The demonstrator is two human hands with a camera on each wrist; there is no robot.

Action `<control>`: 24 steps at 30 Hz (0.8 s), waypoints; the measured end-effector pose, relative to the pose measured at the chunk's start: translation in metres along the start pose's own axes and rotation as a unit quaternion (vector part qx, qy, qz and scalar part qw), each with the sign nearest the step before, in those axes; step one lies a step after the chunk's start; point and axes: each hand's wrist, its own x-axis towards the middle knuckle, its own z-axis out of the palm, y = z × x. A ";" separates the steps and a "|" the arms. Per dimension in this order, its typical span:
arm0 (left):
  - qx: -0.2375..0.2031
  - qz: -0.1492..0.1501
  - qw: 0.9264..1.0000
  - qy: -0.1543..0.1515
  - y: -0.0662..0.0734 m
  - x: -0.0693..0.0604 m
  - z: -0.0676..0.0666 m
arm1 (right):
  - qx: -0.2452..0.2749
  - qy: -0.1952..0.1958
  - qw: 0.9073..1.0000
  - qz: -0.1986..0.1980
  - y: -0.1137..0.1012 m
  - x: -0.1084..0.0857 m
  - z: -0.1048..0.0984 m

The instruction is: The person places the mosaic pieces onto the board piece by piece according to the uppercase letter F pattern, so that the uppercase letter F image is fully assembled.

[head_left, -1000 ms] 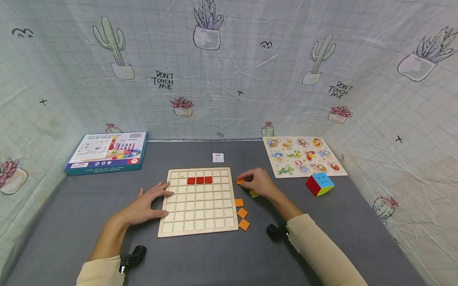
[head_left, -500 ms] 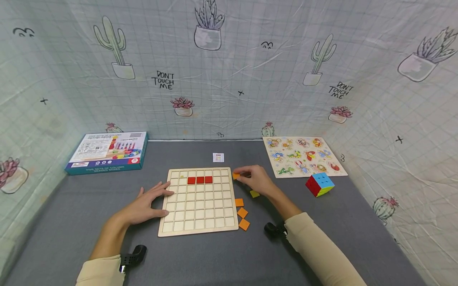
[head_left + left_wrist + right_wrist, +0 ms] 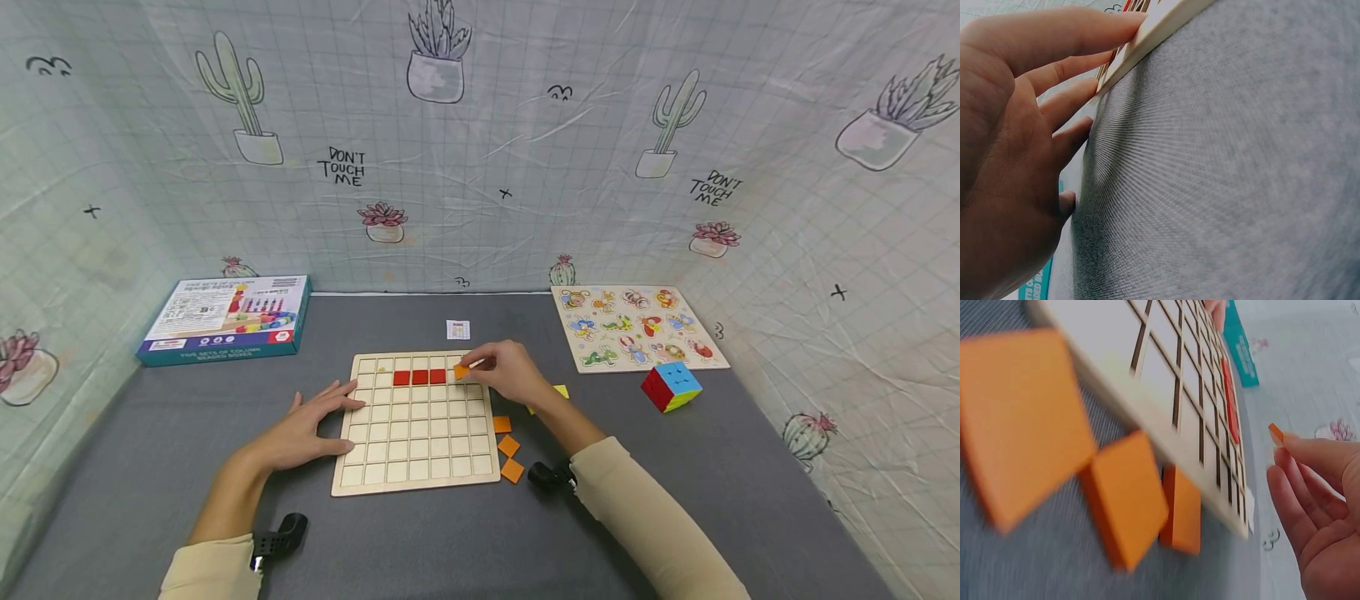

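A wooden grid board lies on the grey table, with three red tiles side by side in its second row from the far edge. My left hand rests with spread fingers on the board's left edge; the left wrist view shows its fingertips touching the rim. My right hand pinches an orange tile above the board, just right of the red ones. In the right wrist view that tile sits between thumb and finger. Several orange tiles lie along the board's right edge.
Yellow tiles lie partly hidden behind the right forearm. A colour cube stands at the right, near an insect picture board. A small printed card lies beyond the grid, and a flat box at the back left.
My right hand has moved left with the orange tile, from beside the board to over it. The forearm now covers part of the yellow tiles. My left hand has stayed in place.
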 end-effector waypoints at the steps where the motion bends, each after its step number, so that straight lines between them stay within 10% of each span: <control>1: 0.000 0.000 1.000 0.000 0.000 0.000 0.000 | 0.001 -0.003 1.000 -0.004 -0.003 0.002 0.002; 24: 0.000 -0.008 1.000 -0.004 -0.002 0.000 0.000 | -0.004 -0.023 0.999 -0.038 -0.051 0.026 0.066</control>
